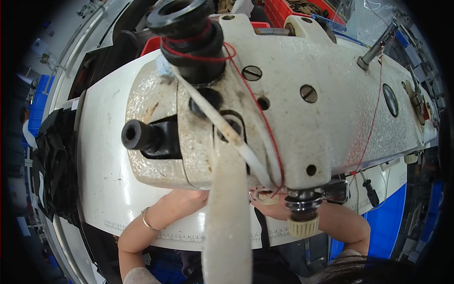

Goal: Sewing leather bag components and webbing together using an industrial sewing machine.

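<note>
A cream-white sewing machine (293, 128) fills the middle of the view and covers the work spot under its head. My left hand (185, 200) reaches in beneath the head from the left, with a silver bangle on the wrist. From the right comes my right hand (270, 208), beside the ribbed tension knob (302, 227). The machine hides the fingers of both hands, so any grip is out of sight. A narrow black strap (262, 229) runs down over the table's near edge, close to my right hand. Red thread (266, 120) passes over the machine's front.
The white tabletop (104, 156) has a printed ruler scale along its near edge. A pile of black material (56, 161) hangs at the left. Red bins (302, 10) stand at the back. Blue panels (385, 217) lie at the right. A pale blurred bar (227, 227) crosses the foreground.
</note>
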`<state>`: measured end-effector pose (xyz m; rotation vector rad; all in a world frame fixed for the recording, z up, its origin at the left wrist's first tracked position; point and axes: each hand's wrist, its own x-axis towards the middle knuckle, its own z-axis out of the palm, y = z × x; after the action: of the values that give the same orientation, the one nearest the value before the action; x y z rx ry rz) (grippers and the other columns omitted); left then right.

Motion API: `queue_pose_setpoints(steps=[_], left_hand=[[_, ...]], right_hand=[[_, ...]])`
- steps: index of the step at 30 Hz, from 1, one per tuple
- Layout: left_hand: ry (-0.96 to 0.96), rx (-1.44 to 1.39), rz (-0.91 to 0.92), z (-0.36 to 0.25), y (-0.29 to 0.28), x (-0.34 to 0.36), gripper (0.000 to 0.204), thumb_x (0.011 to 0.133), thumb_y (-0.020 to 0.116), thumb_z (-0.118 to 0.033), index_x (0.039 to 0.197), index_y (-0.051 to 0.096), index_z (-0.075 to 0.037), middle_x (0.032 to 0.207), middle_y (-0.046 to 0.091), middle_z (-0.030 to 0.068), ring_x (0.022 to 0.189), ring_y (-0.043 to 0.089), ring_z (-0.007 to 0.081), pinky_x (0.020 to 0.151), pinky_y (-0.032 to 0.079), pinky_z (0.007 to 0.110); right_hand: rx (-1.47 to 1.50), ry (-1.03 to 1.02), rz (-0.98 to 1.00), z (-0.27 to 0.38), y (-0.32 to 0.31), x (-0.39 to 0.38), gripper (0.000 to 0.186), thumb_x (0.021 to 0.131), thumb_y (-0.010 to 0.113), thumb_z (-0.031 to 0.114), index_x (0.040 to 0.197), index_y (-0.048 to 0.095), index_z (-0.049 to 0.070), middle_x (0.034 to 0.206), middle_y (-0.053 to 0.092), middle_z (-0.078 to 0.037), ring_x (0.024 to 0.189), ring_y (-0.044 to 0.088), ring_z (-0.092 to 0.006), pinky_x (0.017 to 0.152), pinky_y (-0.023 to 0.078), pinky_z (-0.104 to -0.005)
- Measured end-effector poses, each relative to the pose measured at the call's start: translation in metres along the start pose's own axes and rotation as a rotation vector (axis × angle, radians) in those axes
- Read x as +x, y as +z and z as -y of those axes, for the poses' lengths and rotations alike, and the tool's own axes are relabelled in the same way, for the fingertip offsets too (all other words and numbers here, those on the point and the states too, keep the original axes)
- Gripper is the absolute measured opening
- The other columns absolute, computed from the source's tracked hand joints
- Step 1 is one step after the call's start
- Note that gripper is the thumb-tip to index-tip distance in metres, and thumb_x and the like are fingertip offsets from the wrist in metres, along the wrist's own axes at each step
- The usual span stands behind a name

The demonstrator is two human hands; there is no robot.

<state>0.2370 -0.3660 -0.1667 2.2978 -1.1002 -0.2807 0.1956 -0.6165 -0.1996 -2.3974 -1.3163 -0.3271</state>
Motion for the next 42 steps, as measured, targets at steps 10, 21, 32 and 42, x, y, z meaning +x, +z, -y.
queue_pose_setpoints(steps=[10, 21, 32, 42], left_hand=[[0.138, 0.168, -0.120, -0.020, -0.015, 0.010, 0.041, 0.061, 0.064, -0.006, 0.101, 0.067, -0.002, 0.100, 0.063, 0.0136, 0.091, 0.061, 0.0295, 0.080, 0.050, 0.040], [0.163, 0.207, -0.171, -0.023, -0.016, 0.010, 0.050, 0.057, 0.066, -0.005, 0.106, 0.065, -0.003, 0.102, 0.062, 0.0109, 0.093, 0.061, 0.0281, 0.081, 0.049, 0.041], [0.093, 0.176, -0.296, 0.012, -0.001, 0.025, 0.014, 0.054, 0.063, 0.001, 0.068, 0.065, 0.001, 0.085, 0.064, 0.0142, 0.086, 0.061, 0.0331, 0.077, 0.050, 0.046], [0.102, 0.391, -0.183, -0.022, -0.012, 0.011, 0.037, 0.062, 0.061, -0.004, 0.097, 0.062, 0.005, 0.099, 0.060, 0.0150, 0.096, 0.057, 0.0303, 0.078, 0.048, 0.040]], right_hand=[[0.900, 0.864, -0.184, -0.015, -0.033, 0.023, 0.021, 0.085, 0.059, 0.021, 0.089, 0.059, 0.001, 0.079, 0.059, -0.010, 0.065, 0.056, -0.0235, 0.060, 0.043, -0.0350], [0.017, 0.197, -0.159, 0.008, -0.045, 0.032, 0.010, 0.081, 0.060, 0.011, 0.090, 0.062, 0.006, 0.090, 0.061, -0.008, 0.082, 0.057, -0.0204, 0.066, 0.044, -0.0350], [-0.035, 0.302, -0.163, -0.008, -0.050, 0.041, 0.009, 0.073, 0.058, 0.011, 0.069, 0.060, 0.003, 0.074, 0.059, -0.013, 0.060, 0.061, -0.0295, 0.053, 0.049, -0.0417], [-0.228, 0.122, 0.046, -0.007, -0.023, 0.028, 0.021, 0.070, 0.061, 0.011, 0.088, 0.067, 0.002, 0.081, 0.058, -0.010, 0.080, 0.059, -0.0244, 0.068, 0.050, -0.0358]])
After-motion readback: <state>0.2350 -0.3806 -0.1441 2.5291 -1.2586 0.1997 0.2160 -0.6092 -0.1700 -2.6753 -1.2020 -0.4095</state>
